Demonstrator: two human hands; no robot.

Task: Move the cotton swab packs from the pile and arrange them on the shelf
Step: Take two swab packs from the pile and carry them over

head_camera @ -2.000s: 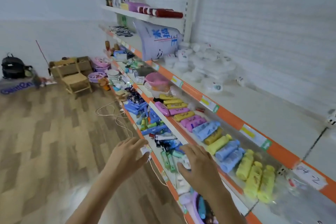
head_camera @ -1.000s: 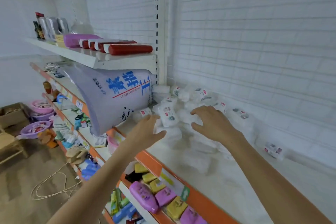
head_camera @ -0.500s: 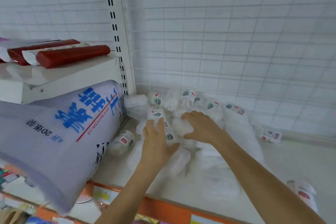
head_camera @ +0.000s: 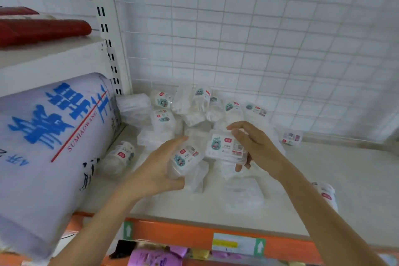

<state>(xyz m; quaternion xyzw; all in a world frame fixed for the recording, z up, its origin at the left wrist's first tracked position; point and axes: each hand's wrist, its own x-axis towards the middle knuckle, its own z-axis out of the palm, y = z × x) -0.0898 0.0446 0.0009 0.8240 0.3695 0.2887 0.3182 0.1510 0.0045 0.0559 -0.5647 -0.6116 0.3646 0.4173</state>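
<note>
A pile of clear cotton swab packs (head_camera: 194, 106) with red and teal labels lies at the back of the white shelf (head_camera: 356, 179), against the wire grid. My left hand (head_camera: 157, 168) grips one cotton swab pack (head_camera: 185, 157) in front of the pile, label facing me. My right hand (head_camera: 252, 142) holds a second cotton swab pack (head_camera: 224, 147) just to its right, fingers over the top and thumb beneath. Both packs are lifted slightly off the shelf.
A large white sack with blue lettering (head_camera: 47, 147) lies on the shelf at the left, a stray pack (head_camera: 118, 155) beside it. Single packs lie at the right (head_camera: 290, 138) and near the front right (head_camera: 326, 194). The orange shelf edge (head_camera: 172, 231) runs below.
My hands rose from the lower shelf to the pile, pressed into it, and now each holds one pack drawn back toward me. The view moved closer to the shelf.
</note>
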